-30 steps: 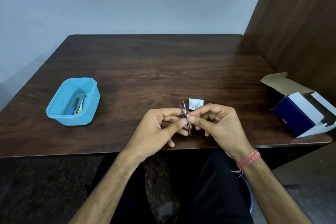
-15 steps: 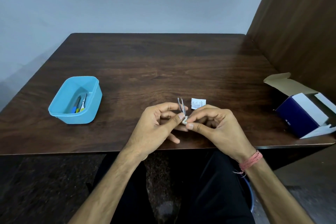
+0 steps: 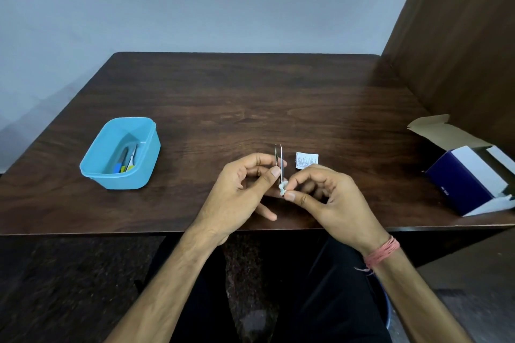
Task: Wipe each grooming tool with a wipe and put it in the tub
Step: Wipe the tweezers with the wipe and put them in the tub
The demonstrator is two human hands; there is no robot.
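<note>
My left hand (image 3: 239, 192) pinches a pair of metal tweezers (image 3: 279, 160) between thumb and fingers, tips pointing away from me over the table's near edge. My right hand (image 3: 326, 198) pinches a small crumpled white wipe (image 3: 283, 188) against the tweezers' lower end. A light blue tub (image 3: 94, 172) stands at the left of the table, with several small tools (image 3: 126, 160) lying in it. A torn white wipe sachet (image 3: 306, 160) lies on the table just beyond my right hand.
An open blue and white cardboard box (image 3: 468, 178) sits at the table's right edge, next to a brown wooden partition (image 3: 459, 36). The dark wooden table (image 3: 237, 97) stretches to a grey wall. My legs are below the near edge.
The wipe has slid down the tweezers toward my side, so more of the metal prongs now shows above my fingers. Both hands stay in the same place.
</note>
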